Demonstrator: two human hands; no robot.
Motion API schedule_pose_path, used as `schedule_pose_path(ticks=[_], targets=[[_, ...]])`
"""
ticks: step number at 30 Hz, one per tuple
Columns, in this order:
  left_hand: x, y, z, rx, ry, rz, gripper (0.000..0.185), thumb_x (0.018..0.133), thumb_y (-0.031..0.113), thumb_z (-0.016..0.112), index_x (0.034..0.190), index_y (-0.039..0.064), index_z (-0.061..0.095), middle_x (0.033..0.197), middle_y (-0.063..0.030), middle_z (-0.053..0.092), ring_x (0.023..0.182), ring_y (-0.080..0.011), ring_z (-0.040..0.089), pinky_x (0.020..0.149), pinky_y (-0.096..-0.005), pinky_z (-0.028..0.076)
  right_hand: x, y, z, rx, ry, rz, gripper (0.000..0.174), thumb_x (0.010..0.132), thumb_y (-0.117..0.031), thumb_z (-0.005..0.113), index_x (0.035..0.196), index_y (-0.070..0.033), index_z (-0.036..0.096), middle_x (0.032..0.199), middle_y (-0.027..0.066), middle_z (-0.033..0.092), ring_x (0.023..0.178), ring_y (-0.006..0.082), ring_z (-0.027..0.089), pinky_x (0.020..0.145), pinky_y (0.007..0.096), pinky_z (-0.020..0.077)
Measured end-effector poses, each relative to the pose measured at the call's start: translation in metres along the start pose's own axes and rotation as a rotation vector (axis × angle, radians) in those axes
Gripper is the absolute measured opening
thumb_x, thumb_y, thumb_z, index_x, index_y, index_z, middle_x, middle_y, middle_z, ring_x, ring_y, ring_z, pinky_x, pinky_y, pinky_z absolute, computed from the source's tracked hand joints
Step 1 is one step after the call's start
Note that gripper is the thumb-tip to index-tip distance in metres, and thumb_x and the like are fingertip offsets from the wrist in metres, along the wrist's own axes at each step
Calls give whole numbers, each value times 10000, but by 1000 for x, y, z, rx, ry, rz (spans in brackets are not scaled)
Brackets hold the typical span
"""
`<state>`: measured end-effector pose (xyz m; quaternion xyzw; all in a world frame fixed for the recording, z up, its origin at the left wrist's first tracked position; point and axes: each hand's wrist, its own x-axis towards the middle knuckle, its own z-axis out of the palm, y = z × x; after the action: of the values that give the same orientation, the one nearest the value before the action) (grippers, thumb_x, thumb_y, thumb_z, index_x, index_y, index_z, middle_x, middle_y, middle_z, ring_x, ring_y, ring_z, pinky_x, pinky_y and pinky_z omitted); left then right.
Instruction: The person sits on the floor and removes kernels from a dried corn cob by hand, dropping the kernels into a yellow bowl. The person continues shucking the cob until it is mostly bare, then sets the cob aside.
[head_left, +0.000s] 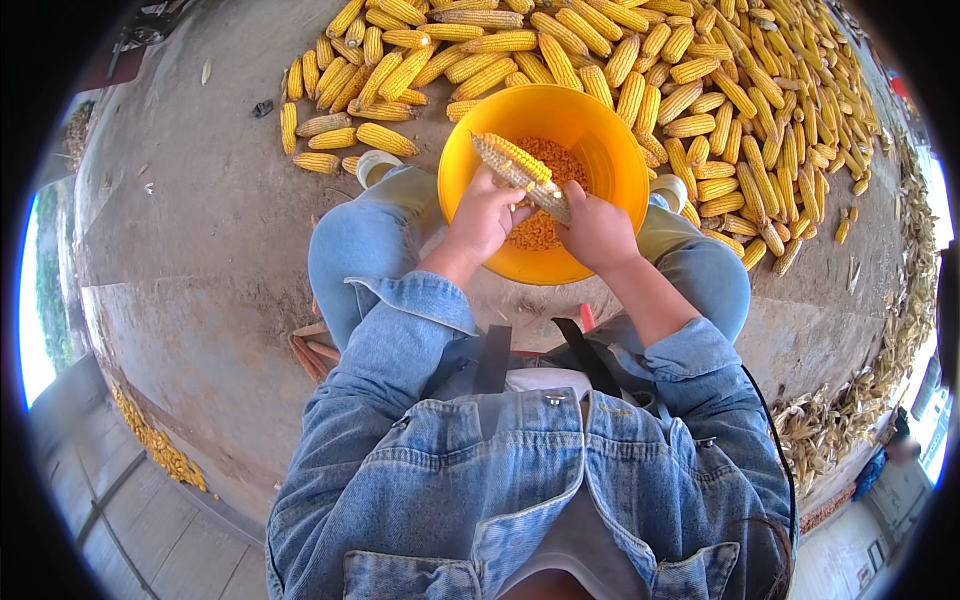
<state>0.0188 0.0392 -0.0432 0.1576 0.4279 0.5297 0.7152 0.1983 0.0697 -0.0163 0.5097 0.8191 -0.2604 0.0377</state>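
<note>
A partly shelled corn cob (525, 166) slants over a yellow plastic bucket (469, 142) between my knees. Kernels still cover a strip along its upper side, while the rest is bare. My left hand (486, 214) grips the cob from the left at its middle, thumb pressed near the kernels. At the lower right end, my right hand (596, 225) holds the bare part with the fingers partly hidden beneath. Loose orange kernels (536, 231) cover the bucket's bottom.
A large heap of husked corn ears (720, 112) spreads ahead and to the right on the concrete floor (187, 225). Dry husks (840, 420) line the right side. More yellow corn (157, 442) lies at the lower left. Another person (877, 465) appears at the far right edge.
</note>
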Motion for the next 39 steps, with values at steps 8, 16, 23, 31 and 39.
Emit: schedule_pose_path(ticks=[8, 16, 23, 31, 39], targets=[[3, 0, -5, -161, 20, -47, 374, 1004, 222, 486, 1349, 109, 400, 1361, -105, 511, 1247, -249, 515, 1012, -448, 462, -1, -2, -2, -34, 0, -28, 305, 822, -212, 623, 1036, -59, 470, 801, 161, 665, 773, 339, 676, 675, 457, 541], [0, 3, 5, 78, 30, -63, 534, 931, 25, 568, 1392, 105, 310, 1396, -109, 476, 1229, -259, 530, 993, -441, 481, -1, 1, 0, -55, -3, -39, 301, 820, -205, 623, 1030, -58, 464, 824, 156, 664, 777, 338, 676, 678, 454, 542], [-2, -3, 1, 21, -87, 1, 760, 900, 15, 631, 1469, 146, 145, 1369, -119, 467, 1218, -268, 529, 954, -436, 507, 0, 0, 1, -70, 18, -34, 296, 821, -207, 631, 1020, -64, 464, 867, 149, 660, 803, 326, 678, 697, 446, 545], [-4, -3, 8, 107, 39, -78, 925, 880, 27, 667, 1513, 183, 11, 1345, -125, 457, 1217, -256, 514, 943, -472, 508, -7, -5, 8, 26, 184, -193, 502, 816, -197, 628, 1277, -108, 450, 1020, 141, 647, 881, 330, 664, 750, 444, 543], [2, -6, 0, 15, -8, 28, 671, 903, 39, 650, 1427, 95, 233, 1322, -123, 509, 1163, -259, 563, 998, -425, 481, -2, -1, 7, 125, 82, -64, 456, 796, -216, 625, 1209, -83, 484, 965, 177, 662, 827, 378, 658, 741, 476, 532]])
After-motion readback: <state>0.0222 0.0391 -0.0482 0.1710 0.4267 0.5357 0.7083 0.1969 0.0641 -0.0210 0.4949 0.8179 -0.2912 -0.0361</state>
